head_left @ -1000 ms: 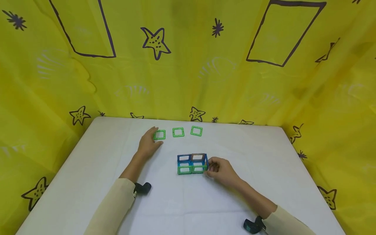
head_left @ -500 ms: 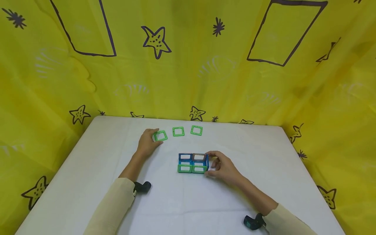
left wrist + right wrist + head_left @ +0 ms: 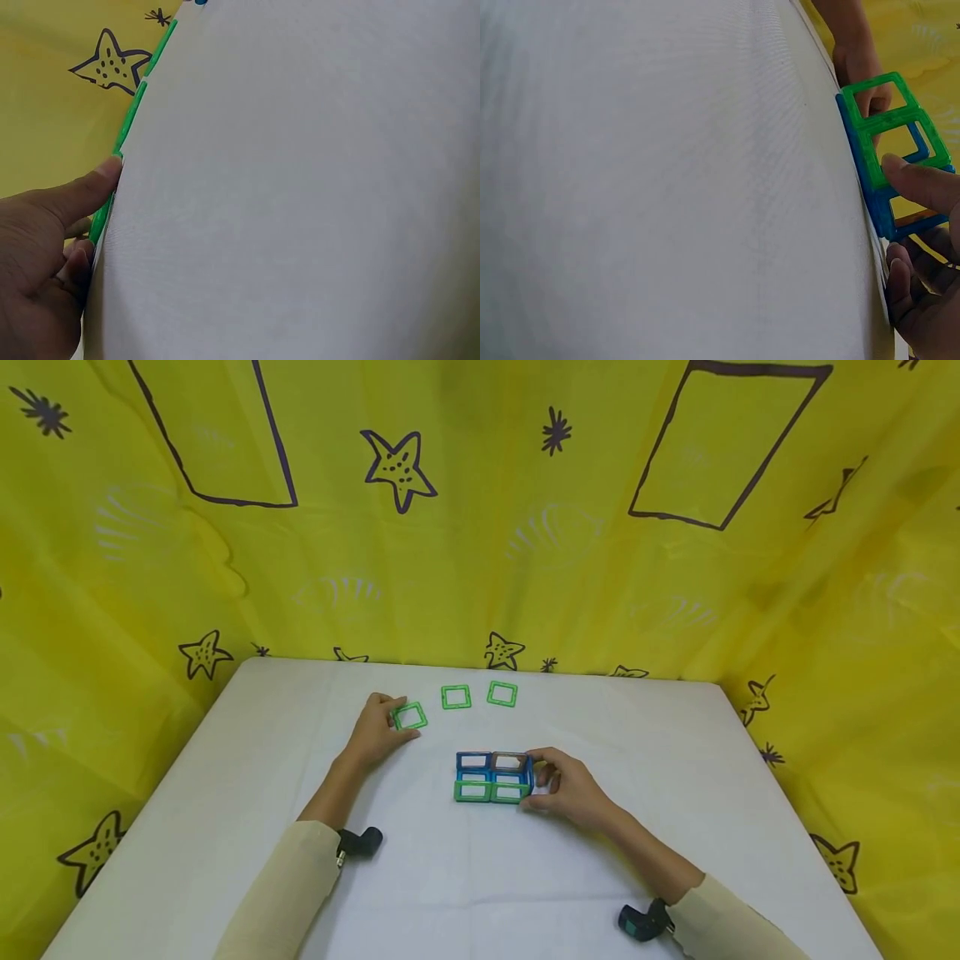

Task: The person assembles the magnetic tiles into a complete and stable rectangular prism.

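Note:
On the table's far left side, the left hand (image 3: 373,732) pinches a green square magnetic tile (image 3: 413,726) between thumb and fingers. In the left wrist view this tile is seen edge-on, thumb at one end and fingertips at the other. A low box of magnetic tiles (image 3: 491,792) stands near the middle, with two green tiles along its front, blue ones at the side and base, and a blue and a brown one at the back. The right hand (image 3: 573,789) grips its right end, the thumb (image 3: 911,178) on the green front and the fingers around the blue end.
Two more green square tiles, one in the middle (image 3: 456,707) and one to the right (image 3: 502,704), lie flat near the back edge. A white cloth covers the table (image 3: 480,877). Behind and beside it hangs a yellow curtain (image 3: 465,552) with dark starfish drawings.
The left hand has drawn its green tile slightly toward the person, and the tile has turned. The right hand's fingers have shifted onto the back of the box's right end.

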A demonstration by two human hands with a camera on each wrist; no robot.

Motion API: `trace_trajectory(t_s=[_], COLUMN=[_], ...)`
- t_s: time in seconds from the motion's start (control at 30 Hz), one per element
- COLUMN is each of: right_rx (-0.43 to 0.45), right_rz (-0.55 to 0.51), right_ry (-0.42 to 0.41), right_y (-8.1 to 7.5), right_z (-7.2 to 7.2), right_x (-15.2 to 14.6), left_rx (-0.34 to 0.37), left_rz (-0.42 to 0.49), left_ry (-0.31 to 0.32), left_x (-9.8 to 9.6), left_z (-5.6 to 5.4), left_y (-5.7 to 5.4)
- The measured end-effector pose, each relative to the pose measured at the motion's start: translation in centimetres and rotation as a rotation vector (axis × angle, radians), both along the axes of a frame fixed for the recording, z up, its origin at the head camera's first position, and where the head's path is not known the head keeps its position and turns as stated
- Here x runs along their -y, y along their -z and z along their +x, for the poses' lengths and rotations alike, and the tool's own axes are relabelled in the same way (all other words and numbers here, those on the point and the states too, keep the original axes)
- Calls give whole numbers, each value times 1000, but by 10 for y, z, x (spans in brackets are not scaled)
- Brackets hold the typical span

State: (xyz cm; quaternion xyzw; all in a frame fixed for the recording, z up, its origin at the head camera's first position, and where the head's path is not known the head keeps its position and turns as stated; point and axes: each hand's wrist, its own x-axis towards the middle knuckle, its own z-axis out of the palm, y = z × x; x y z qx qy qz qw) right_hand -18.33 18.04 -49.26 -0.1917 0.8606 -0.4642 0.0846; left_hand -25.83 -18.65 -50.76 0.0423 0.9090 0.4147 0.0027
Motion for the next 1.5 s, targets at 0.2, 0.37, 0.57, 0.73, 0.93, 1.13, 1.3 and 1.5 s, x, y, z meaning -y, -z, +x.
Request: trace_trajectory(t_s=[0.2, 0.37, 0.57, 0.73, 0.93, 1.13, 1.3, 1.5], right_rx=[6, 5, -10, -17, -22, -26, -31, -37], right_rz=[4, 2, -1, -7, -18, -53, -47, -30], right_ry=[2, 0, 7, 4, 13, 10, 24, 31], right_y=[0, 1, 3, 5, 7, 7, 8, 11], right_z=[1, 1, 1, 1, -1, -3, -6, -11], right_x=[1, 0, -1, -2, -3, -4, -5, -6], left_rx=[3, -6, -54, -75, -77, -40, -25, -5], left_rz=[2, 43, 107, 140, 207, 242, 240, 218], left_ry=[-23, -27, -4, 10, 33, 51, 76, 121], left_x=[2, 7, 12, 14, 12, 6, -1, -10], left_z=[2, 5, 9, 12, 13, 18, 24, 33], left_y=[0, -1, -2, -3, -3, -4, -5, -6])
